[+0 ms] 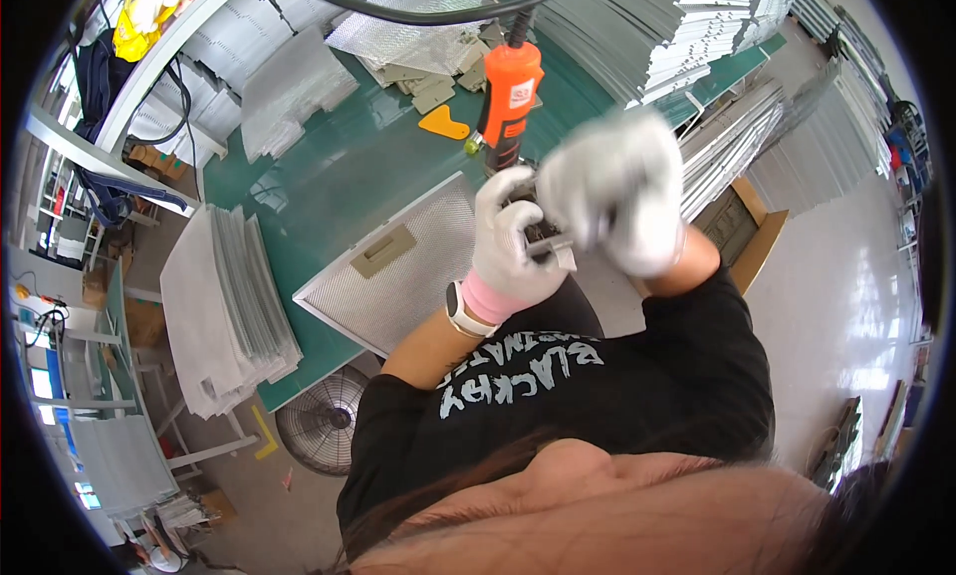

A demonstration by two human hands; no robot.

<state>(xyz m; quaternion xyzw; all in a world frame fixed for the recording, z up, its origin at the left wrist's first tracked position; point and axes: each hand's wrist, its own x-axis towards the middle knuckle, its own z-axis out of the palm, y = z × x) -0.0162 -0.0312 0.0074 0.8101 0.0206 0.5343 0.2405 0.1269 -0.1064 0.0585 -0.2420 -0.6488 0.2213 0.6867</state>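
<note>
My left hand (513, 236), in a white glove with a pink cuff, curls closed around a small grey metal piece (551, 244). Darker bits show between its fingers, too small to name. Beside it my right hand (617, 192), also gloved in white, is smeared by motion, so its fingers and anything in them cannot be made out. Just beyond the left hand hangs an orange and black power tool (510, 92); its lower end disappears behind the glove. A silver framed mesh panel (428, 241) bearing a beige rectangular plate (383, 251) lies to the left of my left hand.
On the green table (309, 202) are a yellow-orange scraper-shaped piece (444, 123), beige plates (430, 89) and stacked silver sheets (637, 27). More sheets (224, 311) overhang its left edge. A floor fan (324, 419) stands below; a cardboard box (755, 231) is at right.
</note>
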